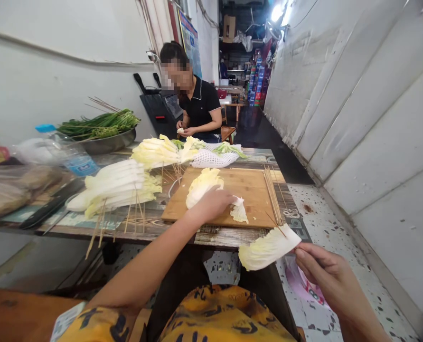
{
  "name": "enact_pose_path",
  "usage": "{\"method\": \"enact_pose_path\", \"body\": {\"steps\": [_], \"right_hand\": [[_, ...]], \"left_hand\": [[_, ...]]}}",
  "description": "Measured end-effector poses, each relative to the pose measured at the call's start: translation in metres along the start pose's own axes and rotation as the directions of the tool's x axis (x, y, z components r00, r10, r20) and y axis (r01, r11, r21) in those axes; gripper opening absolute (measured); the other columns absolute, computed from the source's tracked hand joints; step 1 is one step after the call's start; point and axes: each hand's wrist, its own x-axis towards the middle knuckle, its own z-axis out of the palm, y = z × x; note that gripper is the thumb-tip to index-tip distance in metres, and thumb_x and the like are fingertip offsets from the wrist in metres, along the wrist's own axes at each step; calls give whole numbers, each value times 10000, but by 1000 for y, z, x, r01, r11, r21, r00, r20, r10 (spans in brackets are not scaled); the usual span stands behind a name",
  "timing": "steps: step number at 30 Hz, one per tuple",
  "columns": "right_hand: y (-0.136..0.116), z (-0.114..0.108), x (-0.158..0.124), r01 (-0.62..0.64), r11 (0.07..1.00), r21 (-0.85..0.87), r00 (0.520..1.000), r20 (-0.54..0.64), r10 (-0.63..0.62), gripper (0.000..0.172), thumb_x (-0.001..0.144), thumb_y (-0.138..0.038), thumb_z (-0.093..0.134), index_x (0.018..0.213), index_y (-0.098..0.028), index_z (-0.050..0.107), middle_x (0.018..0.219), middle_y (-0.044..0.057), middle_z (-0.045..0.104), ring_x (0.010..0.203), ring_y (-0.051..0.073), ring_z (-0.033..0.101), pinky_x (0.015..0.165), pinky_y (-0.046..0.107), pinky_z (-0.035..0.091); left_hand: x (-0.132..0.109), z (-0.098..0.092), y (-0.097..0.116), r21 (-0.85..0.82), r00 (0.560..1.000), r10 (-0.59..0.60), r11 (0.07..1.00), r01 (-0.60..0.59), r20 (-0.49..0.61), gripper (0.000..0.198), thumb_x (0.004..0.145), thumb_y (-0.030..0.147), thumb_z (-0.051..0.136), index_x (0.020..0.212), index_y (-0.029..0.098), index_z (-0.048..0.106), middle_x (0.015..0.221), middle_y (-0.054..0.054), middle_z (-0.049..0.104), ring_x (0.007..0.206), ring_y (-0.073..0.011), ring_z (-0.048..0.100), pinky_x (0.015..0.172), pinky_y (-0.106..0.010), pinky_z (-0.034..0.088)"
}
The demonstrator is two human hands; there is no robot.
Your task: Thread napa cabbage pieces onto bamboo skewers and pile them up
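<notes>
My left hand reaches over the wooden cutting board with its fingers closed on a small piece of cabbage leaf. A pile of cabbage leaves lies just behind that hand on the board. My right hand is held below the table's front edge, pinching the white stem end of a long cabbage leaf. A row of bamboo skewers lies along the board's right side.
Skewered cabbage leaves are stacked on the table's left, with more behind. A person in a black shirt sits across, working on cabbage. A metal bowl of green chives, a water bottle and bags stand at left. A white wall runs along the right.
</notes>
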Motion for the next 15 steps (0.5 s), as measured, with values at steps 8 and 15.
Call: {"method": "enact_pose_path", "body": {"steps": [8, 15], "right_hand": [[1, 1, 3, -28, 997, 68, 999, -38, 30, 388, 826, -493, 566, 975, -151, 671, 567, -34, 399, 488, 89, 337, 425, 206, 276], [-16, -2, 0, 150, 974, -171, 988, 2, -152, 323, 867, -423, 521, 974, -176, 698, 565, -7, 513, 491, 116, 450, 430, 212, 377]], "left_hand": [[30, -26, -7, -153, 989, -56, 988, 35, -139, 254, 882, 230, 443, 911, 178, 690, 912, -82, 696, 879, -190, 620, 815, -311, 439], [-19, -64, 41, -976, 923, -363, 123, 181, 126, 288, 758, 351, 662, 954, 139, 679, 883, -77, 718, 763, -180, 657, 678, -285, 504]]}}
